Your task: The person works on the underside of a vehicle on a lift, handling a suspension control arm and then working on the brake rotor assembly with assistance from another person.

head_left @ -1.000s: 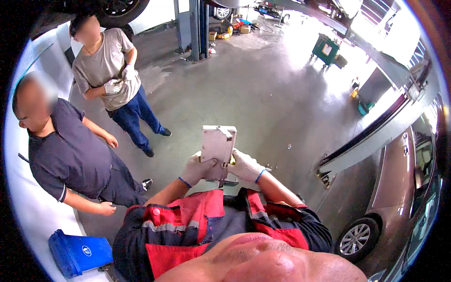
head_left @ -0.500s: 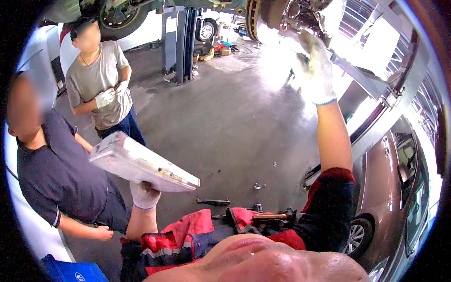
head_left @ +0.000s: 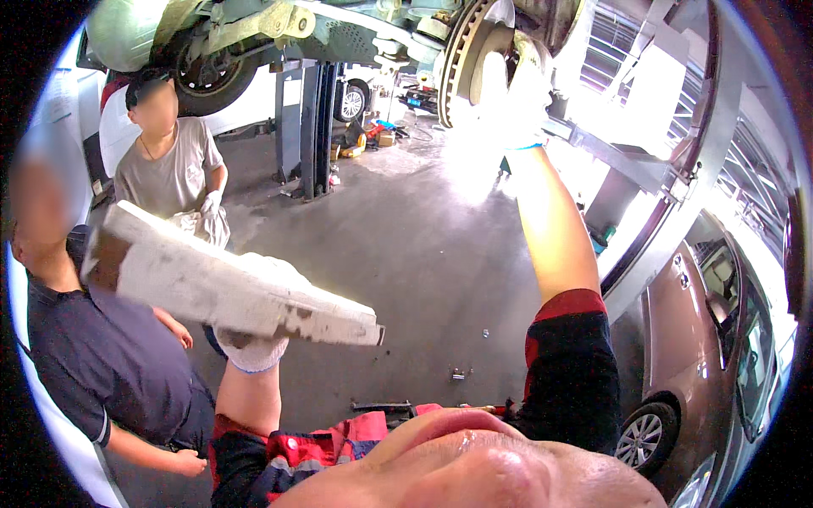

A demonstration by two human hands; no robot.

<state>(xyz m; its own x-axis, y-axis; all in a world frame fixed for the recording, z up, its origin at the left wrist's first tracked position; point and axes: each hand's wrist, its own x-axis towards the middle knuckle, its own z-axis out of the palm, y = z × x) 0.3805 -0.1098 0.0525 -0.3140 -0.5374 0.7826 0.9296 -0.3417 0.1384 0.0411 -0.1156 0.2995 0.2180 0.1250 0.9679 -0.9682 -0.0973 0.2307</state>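
Note:
My left hand (head_left: 251, 352), in a whitish work glove, grips a long, worn white box (head_left: 199, 284) with dark stains and scuffed edges. Gloved fingers show over its upper edge, and the box tilts down toward the right. My right hand (head_left: 527, 89), also gloved, is raised to the wheel hub of a lifted car, next to the brake disc (head_left: 457, 72). Strong glare washes out that glove, so its fingers and anything in them are unclear.
Two people stand at the left, one in a dark shirt (head_left: 110, 364), one in a beige shirt (head_left: 174, 161) with gloves. A lift post (head_left: 305, 127) rises behind. A brown car (head_left: 677, 330) stands right. Small parts (head_left: 460, 373) lie on the floor.
The white box has come up and nearer, its left end swinging further left. My right hand has shifted left toward the brake disc. More of the car's underside shows.

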